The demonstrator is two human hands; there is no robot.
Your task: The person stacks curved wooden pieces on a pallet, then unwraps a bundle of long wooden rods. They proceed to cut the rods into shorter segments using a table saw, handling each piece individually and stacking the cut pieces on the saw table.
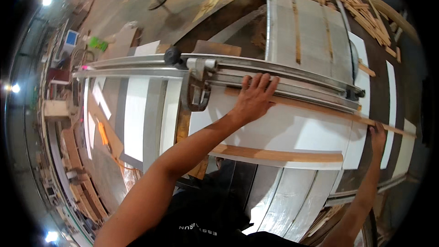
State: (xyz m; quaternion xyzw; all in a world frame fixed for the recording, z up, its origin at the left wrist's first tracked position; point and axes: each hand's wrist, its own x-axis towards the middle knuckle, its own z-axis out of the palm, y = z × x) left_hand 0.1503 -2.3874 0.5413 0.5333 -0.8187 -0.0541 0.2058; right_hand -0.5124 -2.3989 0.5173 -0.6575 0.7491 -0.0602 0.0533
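Note:
A long, thin wooden strip [320, 110] lies along the near side of a metal fence rail [292, 76]. My left hand [257, 97] rests over the rail with its fingers spread, the thumb reaching along the strip. Farther right, my right hand [377, 138] grips the strip near its right end between thumb and fingers. Beneath the strip is a white panel [274, 130]. A second wooden strip [283, 154] lies along the panel's near edge, touched by neither hand. Left of my left hand, a metal stop with a clamp [199, 84] sits on the rail.
Beyond the rail stands a grey slotted machine table [311, 32], with what looks like a saw blade [354, 59] at its right side. Wood offcuts [366, 13] are heaped at the far right. An orange-handled tool [103, 133] lies at left near white boards [136, 119].

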